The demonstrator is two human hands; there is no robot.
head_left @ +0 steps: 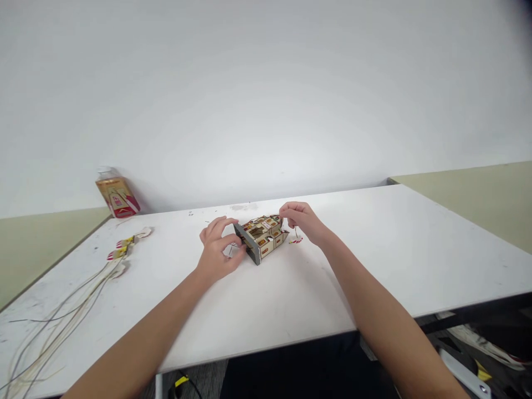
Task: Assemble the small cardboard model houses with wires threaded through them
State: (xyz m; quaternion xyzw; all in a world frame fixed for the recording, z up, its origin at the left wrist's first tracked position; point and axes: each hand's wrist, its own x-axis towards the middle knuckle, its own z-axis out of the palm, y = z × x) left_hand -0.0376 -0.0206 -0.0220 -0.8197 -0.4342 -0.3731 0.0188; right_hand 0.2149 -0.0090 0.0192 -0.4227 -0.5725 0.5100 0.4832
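A small model house (266,235) with printed cream walls and red-yellow windows lies on its side at the middle of the table, its grey base plate (250,245) facing left. The fingers of my left hand (220,249) are curled round the edges of that plate, with thin wires showing beneath them. At the roof end, my right hand (305,219) is closed in a pinch; what sits between its fingertips is too small to make out. Just below that hand lies a small red-and-white striped piece (296,240).
A gold and red bottle (119,197) leans against the wall at the back left of the white table (374,244). Yellow and red-striped pieces (120,248) with long loose wires (77,310) spread along the left side. Small dark bits lie near the back edge.
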